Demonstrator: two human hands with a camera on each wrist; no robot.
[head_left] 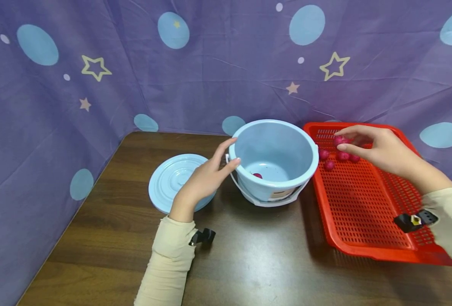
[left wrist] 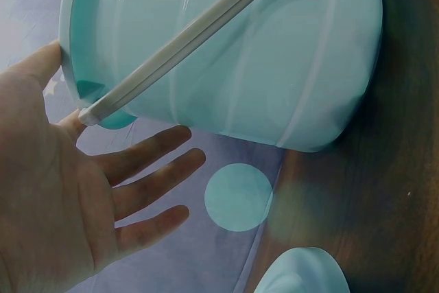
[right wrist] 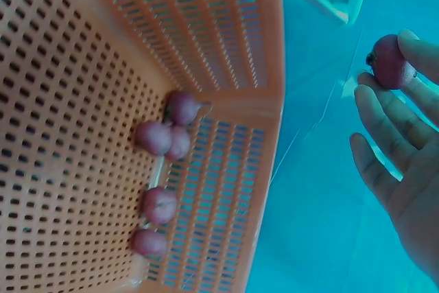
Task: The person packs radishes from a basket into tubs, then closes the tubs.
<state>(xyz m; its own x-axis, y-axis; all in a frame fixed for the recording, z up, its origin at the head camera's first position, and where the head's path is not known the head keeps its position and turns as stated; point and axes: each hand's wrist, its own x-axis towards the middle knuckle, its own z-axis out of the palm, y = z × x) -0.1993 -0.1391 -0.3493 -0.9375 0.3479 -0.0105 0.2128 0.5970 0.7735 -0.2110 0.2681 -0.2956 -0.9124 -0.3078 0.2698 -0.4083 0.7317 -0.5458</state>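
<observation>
A light blue bucket [head_left: 262, 192] stands upright on the table with a red radish [head_left: 257, 175] on its floor. My left hand [head_left: 206, 178] touches the bucket's left rim with thumb and index finger; its other fingers spread straight beside the wall in the left wrist view. Above the far end of the red basket [head_left: 367, 204], my right hand [head_left: 382, 148] pinches a small round radish [right wrist: 392, 63] between thumb and fingers. Several more radishes [head_left: 330, 165] lie at the basket's far end, below that hand and apart from it.
A round blue lid [head_left: 164, 182] lies on the wooden table [head_left: 95, 246], left of the bucket and partly behind my left forearm. The bucket's pale handle [head_left: 268, 204] hangs down at its front. A purple patterned curtain [head_left: 210, 85] hangs behind the table.
</observation>
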